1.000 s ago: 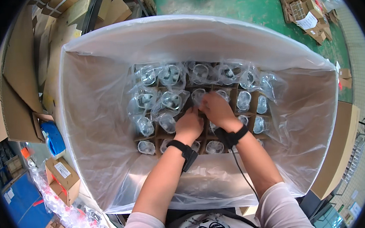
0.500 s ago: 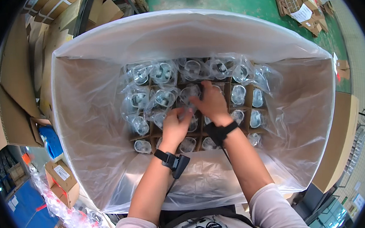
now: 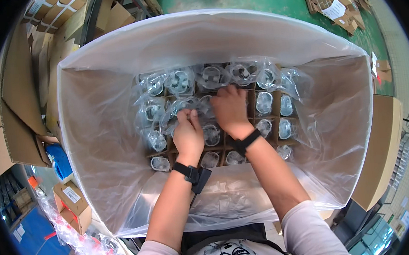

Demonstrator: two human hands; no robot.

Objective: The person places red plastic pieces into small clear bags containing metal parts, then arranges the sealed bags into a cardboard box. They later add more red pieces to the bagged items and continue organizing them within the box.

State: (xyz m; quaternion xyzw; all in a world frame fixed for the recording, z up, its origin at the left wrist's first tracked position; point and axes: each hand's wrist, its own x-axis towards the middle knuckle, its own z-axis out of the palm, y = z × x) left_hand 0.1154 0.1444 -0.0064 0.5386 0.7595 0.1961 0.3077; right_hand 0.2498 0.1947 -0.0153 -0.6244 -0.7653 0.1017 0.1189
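Deep in the lined box (image 3: 119, 133), a bagged part (image 3: 180, 106) is pinched by the left hand (image 3: 188, 137); the right hand (image 3: 231, 110) is pressed open on neighbouring bagged parts (image 3: 264, 103) in a cardboard grid (image 3: 252, 106).

Large plastic-lined carton (image 3: 114, 53) filled the centre, bagged parts (image 3: 264, 102) sat in its cardboard cells, small labelled brown boxes (image 3: 69, 198) lay lower left, more boxes (image 3: 333, 4) upper right

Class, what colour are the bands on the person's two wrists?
Black, on both the left wrist band and right wrist band; the head view shows them.
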